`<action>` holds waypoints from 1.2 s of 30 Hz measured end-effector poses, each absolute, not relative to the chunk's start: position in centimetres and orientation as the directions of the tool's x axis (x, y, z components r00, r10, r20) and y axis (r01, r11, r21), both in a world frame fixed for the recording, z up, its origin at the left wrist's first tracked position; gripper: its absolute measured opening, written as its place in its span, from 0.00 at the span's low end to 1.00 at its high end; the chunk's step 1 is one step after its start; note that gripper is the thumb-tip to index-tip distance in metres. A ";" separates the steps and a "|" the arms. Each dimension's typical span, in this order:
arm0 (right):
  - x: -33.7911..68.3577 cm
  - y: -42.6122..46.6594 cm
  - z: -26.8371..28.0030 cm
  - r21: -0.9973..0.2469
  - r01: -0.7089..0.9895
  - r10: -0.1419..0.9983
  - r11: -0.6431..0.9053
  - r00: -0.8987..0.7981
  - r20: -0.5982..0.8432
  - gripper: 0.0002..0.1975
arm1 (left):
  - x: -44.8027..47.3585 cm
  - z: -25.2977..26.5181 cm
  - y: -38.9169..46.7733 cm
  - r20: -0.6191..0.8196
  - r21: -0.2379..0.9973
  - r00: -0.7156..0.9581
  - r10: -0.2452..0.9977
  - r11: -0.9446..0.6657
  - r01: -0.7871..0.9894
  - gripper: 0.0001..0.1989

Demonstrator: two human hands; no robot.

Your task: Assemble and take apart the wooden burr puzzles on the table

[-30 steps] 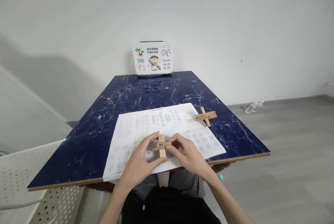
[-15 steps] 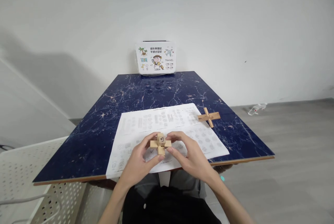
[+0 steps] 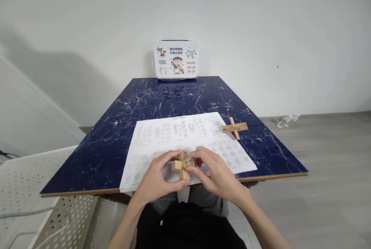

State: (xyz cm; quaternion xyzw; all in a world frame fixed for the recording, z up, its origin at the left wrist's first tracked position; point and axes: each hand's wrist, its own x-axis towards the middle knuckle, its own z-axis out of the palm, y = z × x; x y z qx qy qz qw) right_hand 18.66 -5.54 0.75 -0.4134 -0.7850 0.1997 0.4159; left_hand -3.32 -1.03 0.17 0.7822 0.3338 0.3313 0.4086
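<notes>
A small wooden interlocking puzzle point(image 3: 184, 165), made of light bars that cross each other, is held between both hands above the sheet's near edge. My left hand point(image 3: 162, 173) grips it from the left, thumb below and fingers above. From the right, my right hand point(image 3: 213, 169) pinches a bar marked with a dark letter like a G. Under the hands lies a white instruction sheet point(image 3: 179, 131) printed with small diagrams. Two more wooden pieces point(image 3: 235, 127) lie crossed at the sheet's right edge, one over the other.
The blue marbled table point(image 3: 176, 98) ends at a wooden front edge close to my body. A white printed case point(image 3: 176, 60) stands at its far end against the wall. To the left is a white perforated rack point(image 3: 26, 175) with a cable. A clear plastic item point(image 3: 288, 120) lies on the floor.
The puzzle has been turned in my hands, so its lettered bar now points to the right instead of up. My right fingers have shifted onto that bar. The camera view has moved slightly.
</notes>
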 end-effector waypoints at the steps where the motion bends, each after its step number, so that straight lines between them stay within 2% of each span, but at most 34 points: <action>1: 18.6 -5.6 0.7 -0.684 0.455 0.821 0.571 -0.295 0.489 0.04 | -3.3 0.2 -1.0 0.261 0.860 0.571 0.779 -0.457 0.230 0.30; 4: 18.4 -5.8 0.6 -0.746 0.397 0.845 0.535 -0.234 0.481 0.03 | -3.4 0.3 -1.0 0.281 0.864 0.578 0.766 -0.464 0.196 0.31; 8: 17.8 -6.0 0.4 -0.785 0.427 0.892 0.450 -0.177 0.415 0.05 | -3.3 0.3 -1.3 0.270 0.838 0.531 0.803 -0.468 0.281 0.30; 15: 17.3 -6.0 -0.2 -0.846 0.476 0.966 0.240 -0.031 0.256 0.14 | -2.9 0.2 -1.9 0.398 0.725 0.468 0.789 -0.583 0.367 0.29; 28: 17.6 -5.7 0.0 -0.889 0.427 0.984 0.168 -0.020 0.177 0.19 | -3.0 0.1 -2.0 0.389 0.711 0.493 0.778 -0.594 0.376 0.30; 33: 18.7 -5.2 -0.4 -0.926 0.347 0.985 0.151 0.027 0.170 0.20 | -3.0 0.2 -2.0 0.379 0.709 0.460 0.803 -0.572 0.413 0.30; 36: 19.6 -4.7 -0.7 -0.943 0.311 0.985 0.116 0.089 0.150 0.23 | -2.9 0.0 -1.8 0.397 0.722 0.384 0.834 -0.542 0.429 0.29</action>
